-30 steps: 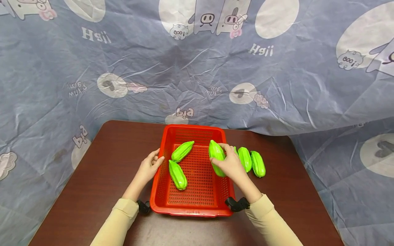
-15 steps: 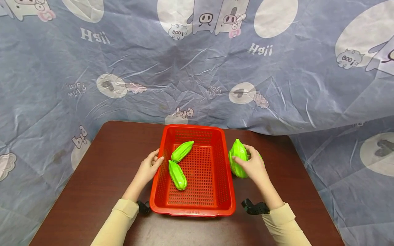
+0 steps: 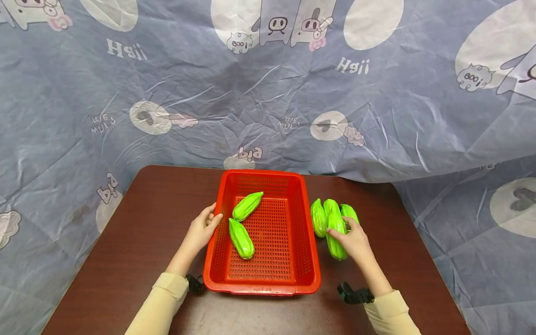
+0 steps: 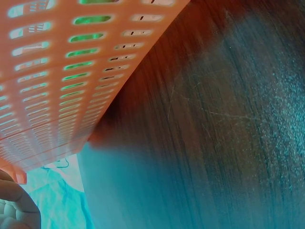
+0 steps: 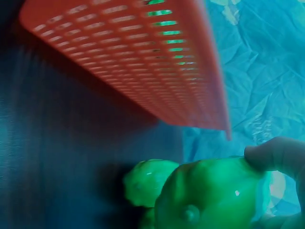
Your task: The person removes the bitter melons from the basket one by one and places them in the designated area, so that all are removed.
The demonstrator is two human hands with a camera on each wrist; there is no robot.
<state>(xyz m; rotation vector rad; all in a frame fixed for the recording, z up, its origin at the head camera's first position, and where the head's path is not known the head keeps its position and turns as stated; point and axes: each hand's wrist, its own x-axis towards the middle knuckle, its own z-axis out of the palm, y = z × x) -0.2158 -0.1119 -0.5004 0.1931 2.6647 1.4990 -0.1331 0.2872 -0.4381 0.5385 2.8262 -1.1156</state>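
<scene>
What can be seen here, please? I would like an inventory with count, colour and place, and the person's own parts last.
Perforated plastic basket: one, red, on the table
Ridged gourds inside: two, green, basket's left half
Loose ridged gourds: three, green, right of basket
Held ridged gourd: one, green, in the right hand
Table: one, dark brown, under the basket
Cartoon-print cloth: blue-grey, behind table
Wrist devices: two, black, one per wrist
Sleeves: two, cream, forearms
Hands: two, left hand at basket's left rim
</scene>
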